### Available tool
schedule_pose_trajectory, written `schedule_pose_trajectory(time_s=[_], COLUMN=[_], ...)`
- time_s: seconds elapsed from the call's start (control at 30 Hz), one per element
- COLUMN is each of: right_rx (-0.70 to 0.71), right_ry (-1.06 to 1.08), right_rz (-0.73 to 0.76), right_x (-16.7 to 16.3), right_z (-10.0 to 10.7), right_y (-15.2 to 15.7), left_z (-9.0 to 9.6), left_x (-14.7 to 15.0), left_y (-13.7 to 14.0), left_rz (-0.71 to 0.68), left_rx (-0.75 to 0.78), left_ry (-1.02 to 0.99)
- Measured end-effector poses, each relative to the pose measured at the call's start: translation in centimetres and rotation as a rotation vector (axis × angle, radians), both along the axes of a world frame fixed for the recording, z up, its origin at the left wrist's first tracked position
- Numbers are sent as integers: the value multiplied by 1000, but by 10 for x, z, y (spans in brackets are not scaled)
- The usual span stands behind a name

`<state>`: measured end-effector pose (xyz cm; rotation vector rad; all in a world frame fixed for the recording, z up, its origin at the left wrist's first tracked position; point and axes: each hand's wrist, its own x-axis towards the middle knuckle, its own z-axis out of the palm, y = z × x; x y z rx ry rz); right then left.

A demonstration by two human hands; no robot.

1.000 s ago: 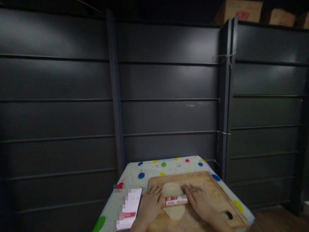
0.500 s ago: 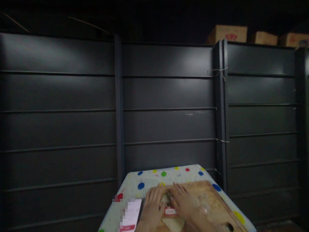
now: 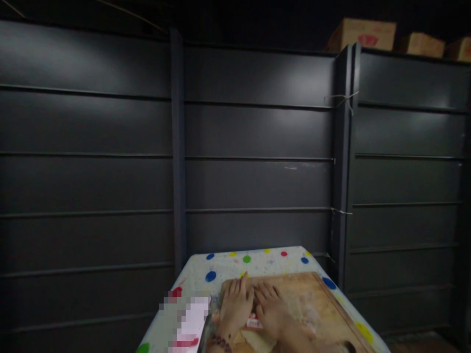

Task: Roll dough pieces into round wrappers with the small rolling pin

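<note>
A wooden cutting board lies on a table under both my hands. Toward its far left corner, my left hand is laid palm down with the fingers stretched out, and a beaded bracelet circles that wrist. Close on its right, my right hand is also palm down, fingers extended and slightly spread. A small red and white label shows in the gap between the hands. Nearer to me, a pale flat patch appears between the forearms; its material is unclear. Whatever lies beneath the palms is hidden.
A polka-dot cloth covers the table. Left of the board lies a phone-like flat object, partly blurred out. Dark metal panels rise behind the table, with cardboard boxes above them at the right.
The view has tilted and shifted slightly. My left hand has moved a little toward the right hand, narrowing the gap between them, and its bracelet now shows. Both hands remain over the board.
</note>
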<state>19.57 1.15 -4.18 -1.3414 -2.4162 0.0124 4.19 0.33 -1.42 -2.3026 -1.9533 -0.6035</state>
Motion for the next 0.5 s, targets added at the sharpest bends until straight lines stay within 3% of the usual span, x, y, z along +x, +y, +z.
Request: schedule_pose_trajectory(time_s=[0.13, 0.37, 0.5], right_rx=[-13, -94, -97], right_ry=[-40, 11, 11], right_rz=[69, 11, 17], right_x=[-1, -6, -6], right_z=[1, 6, 8], right_y=[-19, -60, -66], left_z=[-1, -6, -5], left_x=[-1, -5, -6], left_y=[-16, -52, -57], left_rz=[-25, -51, -38], left_rx=[-26, 3, -31], left_ry=[56, 62, 72])
